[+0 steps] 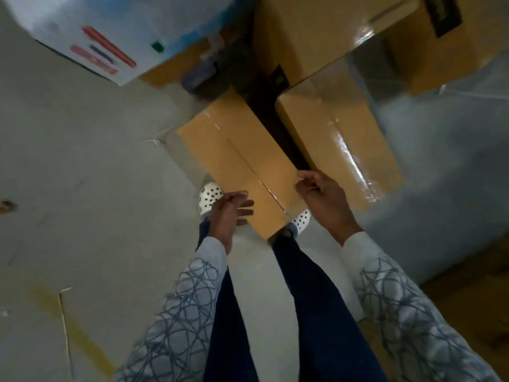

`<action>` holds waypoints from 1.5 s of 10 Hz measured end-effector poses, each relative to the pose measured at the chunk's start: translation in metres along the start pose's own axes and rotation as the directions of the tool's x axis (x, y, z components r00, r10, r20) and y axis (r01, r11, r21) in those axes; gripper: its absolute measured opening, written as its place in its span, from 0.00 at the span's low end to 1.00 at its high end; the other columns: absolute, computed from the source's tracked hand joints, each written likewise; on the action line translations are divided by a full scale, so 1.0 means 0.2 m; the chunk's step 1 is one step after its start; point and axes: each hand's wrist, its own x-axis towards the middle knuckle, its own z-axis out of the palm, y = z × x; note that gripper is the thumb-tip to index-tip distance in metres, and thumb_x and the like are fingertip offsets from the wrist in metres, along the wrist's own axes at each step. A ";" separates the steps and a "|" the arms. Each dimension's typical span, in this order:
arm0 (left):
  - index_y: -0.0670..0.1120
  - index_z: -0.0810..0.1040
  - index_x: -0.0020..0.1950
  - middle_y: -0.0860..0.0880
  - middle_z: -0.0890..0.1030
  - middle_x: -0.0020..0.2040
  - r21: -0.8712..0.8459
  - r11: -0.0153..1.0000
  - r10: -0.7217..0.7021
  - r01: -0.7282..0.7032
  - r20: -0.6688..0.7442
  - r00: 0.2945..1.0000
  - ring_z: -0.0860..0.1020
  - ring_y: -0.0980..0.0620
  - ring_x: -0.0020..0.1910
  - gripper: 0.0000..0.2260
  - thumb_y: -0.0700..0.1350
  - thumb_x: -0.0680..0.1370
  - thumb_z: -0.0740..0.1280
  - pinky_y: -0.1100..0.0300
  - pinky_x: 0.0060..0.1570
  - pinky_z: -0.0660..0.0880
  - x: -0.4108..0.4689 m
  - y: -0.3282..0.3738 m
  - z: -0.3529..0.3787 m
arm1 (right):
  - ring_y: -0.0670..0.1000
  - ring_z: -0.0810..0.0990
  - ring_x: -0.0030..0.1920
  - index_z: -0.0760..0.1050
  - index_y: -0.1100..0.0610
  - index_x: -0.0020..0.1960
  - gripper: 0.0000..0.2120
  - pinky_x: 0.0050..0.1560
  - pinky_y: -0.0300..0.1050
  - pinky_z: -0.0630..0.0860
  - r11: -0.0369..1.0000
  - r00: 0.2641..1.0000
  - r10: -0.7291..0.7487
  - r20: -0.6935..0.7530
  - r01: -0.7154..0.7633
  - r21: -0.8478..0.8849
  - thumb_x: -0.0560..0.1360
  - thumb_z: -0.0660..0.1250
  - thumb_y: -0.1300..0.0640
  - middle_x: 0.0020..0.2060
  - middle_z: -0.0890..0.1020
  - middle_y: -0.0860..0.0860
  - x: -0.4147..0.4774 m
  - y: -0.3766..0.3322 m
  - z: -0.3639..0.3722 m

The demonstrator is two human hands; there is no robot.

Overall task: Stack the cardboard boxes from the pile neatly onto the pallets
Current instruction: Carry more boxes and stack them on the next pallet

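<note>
So the cardboard box point(237, 153) in play is the plain brown one right in front of the person's feet, lying long-ways away from them with a taped seam running down its top. It covers part of both shoes, and I honestly can't tell if it's sitting on the floor point(82, 161) or lifted a bit off it. The right hand point(322, 194) is on the box's right edge near the close corner, fingers curled over that edge with the thumb on top, so it's got a grip on it. The left hand point(231, 213) is at the near left side of the box, fingers straight and slightly spread, just touching or hovering at the cardboard, not gripping anything. Both arms are in pale sleeves with a scribbly grey line pattern, over dark trousers and white shoes point(210, 194) with black dots. Just beside the box on the right, across a dark gap, is a second brown box point(338, 139) with shiny clear tape across it. Further back there's a bigger brown box point(330, 31) with a dark label at its far corner, and off to the upper left a white carton point(91, 31) with red and blue printing, pretty blurry.
</note>
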 end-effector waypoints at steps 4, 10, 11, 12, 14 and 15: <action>0.44 0.76 0.63 0.51 0.78 0.51 -0.145 0.983 -0.126 0.114 -0.080 0.989 0.81 0.61 0.43 0.10 0.35 0.85 0.61 0.72 0.39 0.76 1.53 -0.42 -0.01 | 0.59 0.55 0.81 0.52 0.50 0.83 0.47 0.76 0.68 0.51 0.921 0.988 0.139 -0.071 -0.156 -0.357 0.74 0.73 0.39 0.82 0.56 0.54 1.57 0.64 0.82; 0.51 0.81 0.62 0.48 0.84 0.55 0.201 0.969 -0.196 0.146 0.254 0.947 0.79 0.48 0.54 0.15 0.48 0.76 0.73 0.54 0.52 0.76 -0.71 0.31 -0.51 | 0.61 0.66 0.74 0.61 0.51 0.78 0.45 0.71 0.67 0.60 0.906 0.734 0.424 -0.531 -0.336 0.259 0.70 0.72 0.30 0.74 0.68 0.54 -0.89 -0.08 0.32; 0.49 0.81 0.57 0.47 0.85 0.49 0.287 0.953 -0.192 0.096 0.329 0.925 0.79 0.48 0.49 0.09 0.48 0.78 0.71 0.55 0.45 0.75 -1.03 0.28 -0.50 | 0.60 0.66 0.74 0.61 0.52 0.78 0.47 0.70 0.65 0.62 0.875 0.643 0.483 -0.594 -0.326 0.359 0.70 0.72 0.29 0.74 0.68 0.54 -1.29 -0.05 0.32; 0.48 0.82 0.59 0.46 0.85 0.55 0.394 0.917 -0.132 -0.066 0.454 0.881 0.79 0.45 0.55 0.16 0.53 0.74 0.75 0.51 0.52 0.77 -1.26 0.11 -0.47 | 0.58 0.65 0.75 0.60 0.53 0.79 0.49 0.71 0.64 0.62 0.835 0.534 0.549 -0.643 -0.303 0.460 0.69 0.71 0.28 0.76 0.67 0.53 -1.65 0.08 0.35; 0.52 0.77 0.63 0.48 0.82 0.58 0.504 0.778 -0.084 -0.376 0.675 0.733 0.78 0.46 0.57 0.21 0.54 0.73 0.75 0.52 0.48 0.73 -1.70 -0.47 -0.43 | 0.59 0.61 0.78 0.56 0.51 0.80 0.51 0.75 0.67 0.57 0.687 0.327 0.708 -0.626 -0.116 0.717 0.68 0.69 0.25 0.79 0.62 0.53 -2.46 0.52 0.63; 0.56 0.74 0.65 0.49 0.81 0.63 0.509 0.641 -0.058 -0.574 0.778 0.625 0.77 0.43 0.64 0.28 0.56 0.68 0.79 0.39 0.66 0.72 -1.87 -0.81 -0.44 | 0.61 0.56 0.80 0.51 0.53 0.82 0.56 0.75 0.69 0.53 0.573 0.233 0.802 -0.550 -0.043 0.818 0.67 0.70 0.25 0.80 0.56 0.54 -2.82 0.71 0.82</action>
